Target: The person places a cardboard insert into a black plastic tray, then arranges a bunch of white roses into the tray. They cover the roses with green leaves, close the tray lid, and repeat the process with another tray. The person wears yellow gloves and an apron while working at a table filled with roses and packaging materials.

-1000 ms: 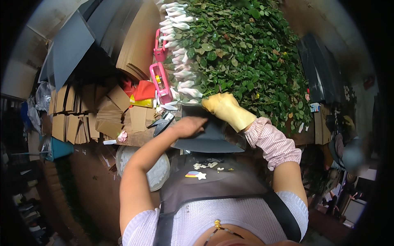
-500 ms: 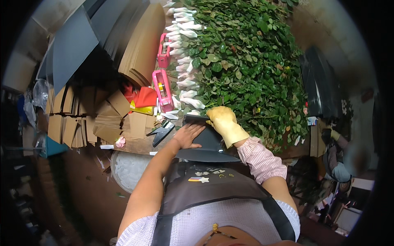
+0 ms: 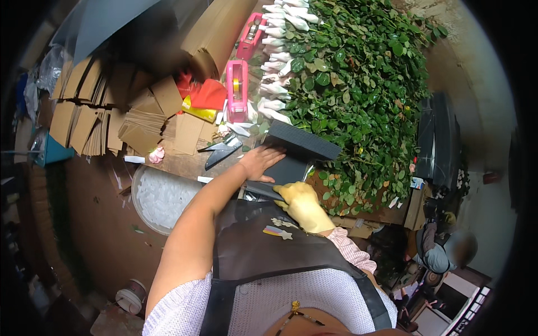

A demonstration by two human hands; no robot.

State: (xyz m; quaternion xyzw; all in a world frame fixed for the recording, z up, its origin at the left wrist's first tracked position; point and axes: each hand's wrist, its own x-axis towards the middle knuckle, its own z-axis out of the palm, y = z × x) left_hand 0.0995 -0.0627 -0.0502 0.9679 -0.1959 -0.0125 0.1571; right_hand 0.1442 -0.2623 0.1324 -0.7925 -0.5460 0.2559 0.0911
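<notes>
Head view, the only feed I have. Dark grey sheet (image 3: pixel 292 163) lies on the wooden table (image 3: pixel 188 169), directly in front of the wearer; its ridged far flap (image 3: pixel 305 140) stands up, facing me. Left hand (image 3: pixel 262 162), bare: palm down on the sheet, fingers stretched out and slightly apart, grasping nothing. Right hand (image 3: pixel 302 200), in a yellow glove: fingers bent at the sheet's near edge, close to the apron (image 3: pixel 246 241); I cannot tell whether they pinch it. Left of the sheet I log a black-and-grey tool (image 3: pixel 225 150), a pink rose (image 3: pixel 156 154) and stacked cardboard pieces (image 3: pixel 143 126). Beyond: two pink tape dispensers (image 3: pixel 237 113), then white-wrapped buds (image 3: pixel 276 42), their leafy stems (image 3: pixel 358 101) heaped to the right. Round tub (image 3: pixel 134 193) of white pieces, below the table edge.
</notes>
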